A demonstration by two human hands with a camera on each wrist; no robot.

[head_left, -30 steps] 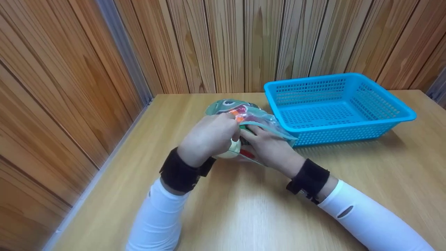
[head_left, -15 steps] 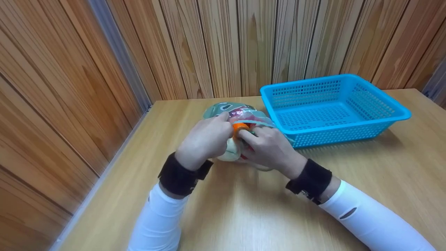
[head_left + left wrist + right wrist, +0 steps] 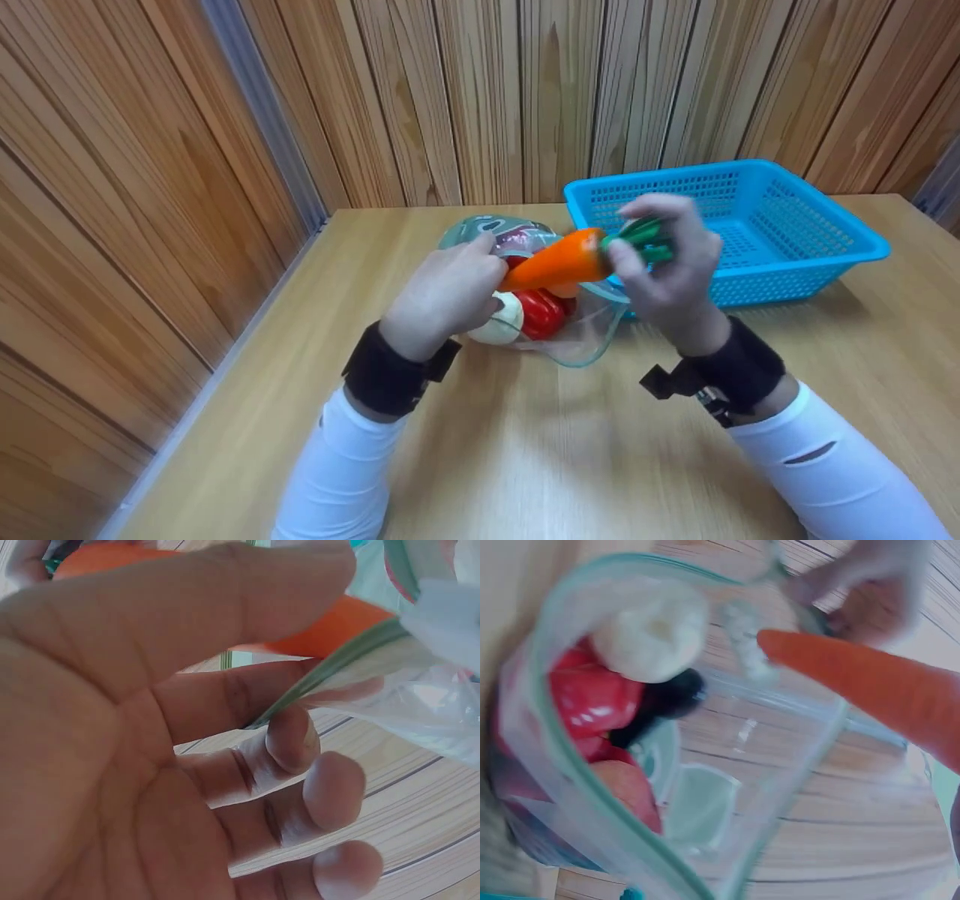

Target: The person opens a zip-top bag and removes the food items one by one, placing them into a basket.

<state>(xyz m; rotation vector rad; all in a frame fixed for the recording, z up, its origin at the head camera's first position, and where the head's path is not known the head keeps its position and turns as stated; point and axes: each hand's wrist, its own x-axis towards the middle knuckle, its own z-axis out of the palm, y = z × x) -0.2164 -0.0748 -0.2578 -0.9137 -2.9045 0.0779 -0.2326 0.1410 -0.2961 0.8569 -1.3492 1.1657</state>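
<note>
A clear zip bag [image 3: 577,341] with a green rim lies open on the wooden table [image 3: 525,450], holding a red toy pepper [image 3: 538,313], a white toy [image 3: 504,324] and other toy food. My left hand [image 3: 450,296] pinches the bag's rim [image 3: 330,667] at its mouth. My right hand [image 3: 664,262] grips the green top of an orange toy carrot [image 3: 555,259] and holds it above the bag's mouth, tip pointing left. In the right wrist view the carrot [image 3: 870,686] hangs over the open bag [image 3: 592,787].
A blue plastic basket [image 3: 817,225] stands on the table just behind and right of my right hand, with nothing in the part I see. Wooden plank walls close the left and far sides.
My right hand has drawn the carrot out of the bag and lifted it up and to the right. The bag's mouth now gapes open; my left hand stays on its rim.
</note>
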